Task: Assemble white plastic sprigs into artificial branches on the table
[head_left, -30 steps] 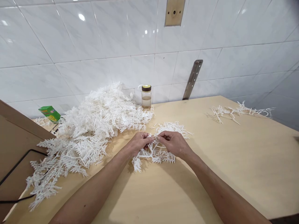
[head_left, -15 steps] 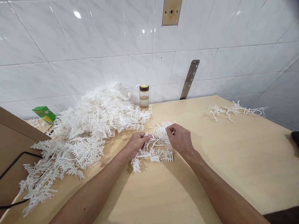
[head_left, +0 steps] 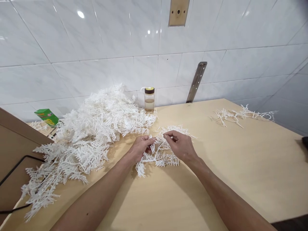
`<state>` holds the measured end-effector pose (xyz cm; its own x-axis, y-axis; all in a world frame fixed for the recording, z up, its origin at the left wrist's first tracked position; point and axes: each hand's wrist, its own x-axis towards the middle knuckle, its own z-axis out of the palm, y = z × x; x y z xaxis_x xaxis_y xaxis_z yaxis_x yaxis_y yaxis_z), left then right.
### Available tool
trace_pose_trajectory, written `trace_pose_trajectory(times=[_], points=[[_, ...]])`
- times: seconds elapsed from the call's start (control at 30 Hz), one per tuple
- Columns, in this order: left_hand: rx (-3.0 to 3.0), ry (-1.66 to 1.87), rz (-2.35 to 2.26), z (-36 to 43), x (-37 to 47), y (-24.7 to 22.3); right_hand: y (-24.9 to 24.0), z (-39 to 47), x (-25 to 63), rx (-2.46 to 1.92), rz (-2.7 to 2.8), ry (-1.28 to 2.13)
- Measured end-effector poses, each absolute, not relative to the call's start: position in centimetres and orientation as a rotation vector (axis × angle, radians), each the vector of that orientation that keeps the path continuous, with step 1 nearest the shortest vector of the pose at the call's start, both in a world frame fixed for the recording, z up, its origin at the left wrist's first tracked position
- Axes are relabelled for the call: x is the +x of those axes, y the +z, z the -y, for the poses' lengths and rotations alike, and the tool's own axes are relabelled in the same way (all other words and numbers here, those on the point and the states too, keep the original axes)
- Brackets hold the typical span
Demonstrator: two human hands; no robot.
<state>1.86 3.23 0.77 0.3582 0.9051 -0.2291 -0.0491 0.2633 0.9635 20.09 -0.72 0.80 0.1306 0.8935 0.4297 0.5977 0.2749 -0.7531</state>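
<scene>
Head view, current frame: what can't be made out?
All in the head view:
Left hand: exact grip on the sprig, covered by its own thumb and fingers.
Right hand: whether it pinches anything; fingertip detail too small.
Green box: print too small to read.
Pile: its inside, hidden by the outer pieces.
Dark thing: cut off by the right edge.

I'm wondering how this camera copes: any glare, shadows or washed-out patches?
Head view: glare spots on the tiled wall; head view: soft shadows on the table between the forearms; head view: upper part of the white pile so bright its strands blend.
</scene>
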Motion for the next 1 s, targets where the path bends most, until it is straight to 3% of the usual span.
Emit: trace_pose_trajectory(times=[0.33, 1.0], points=[[1.15, 0.831, -0.997, -2.7, 2.2, 1.1, -0.2, 0.6, 18.9, -1.526, 1.587, 0.63], [1.239, 0.856, -1.034, -1.8, 2.7, 1.1, 0.2, 0.3, 18.3, -1.756, 1.573, 0.244]])
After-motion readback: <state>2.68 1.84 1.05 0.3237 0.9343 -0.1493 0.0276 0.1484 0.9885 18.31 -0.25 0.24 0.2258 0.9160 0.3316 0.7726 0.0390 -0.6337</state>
